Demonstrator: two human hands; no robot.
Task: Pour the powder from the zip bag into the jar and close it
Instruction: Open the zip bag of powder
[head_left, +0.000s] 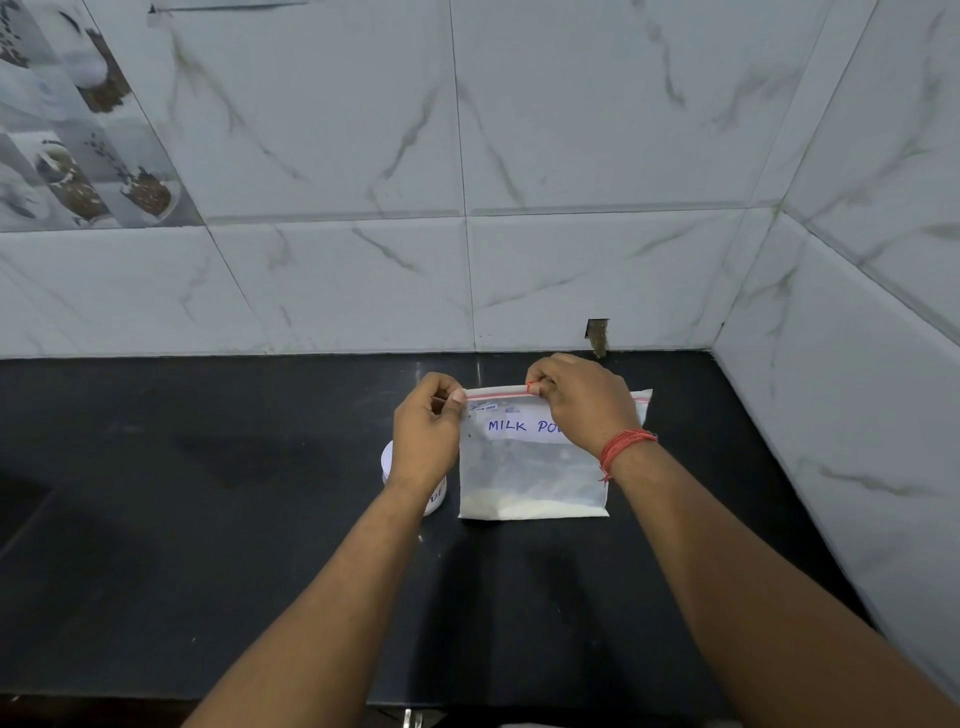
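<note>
Pinching the top strip of the zip bag, the left hand clamps its grip on the left corner while the right hand clamps its grip on the seal farther along, hiding part of it. The bag stands upright on the black bench, a thin layer of white powder settled along its bottom. Its handwritten label reads "MILK PO", the rest covered by the right wrist and its red thread band. Behind the left wrist sits the white jar, mostly hidden, so whether it is lidded cannot be told.
</note>
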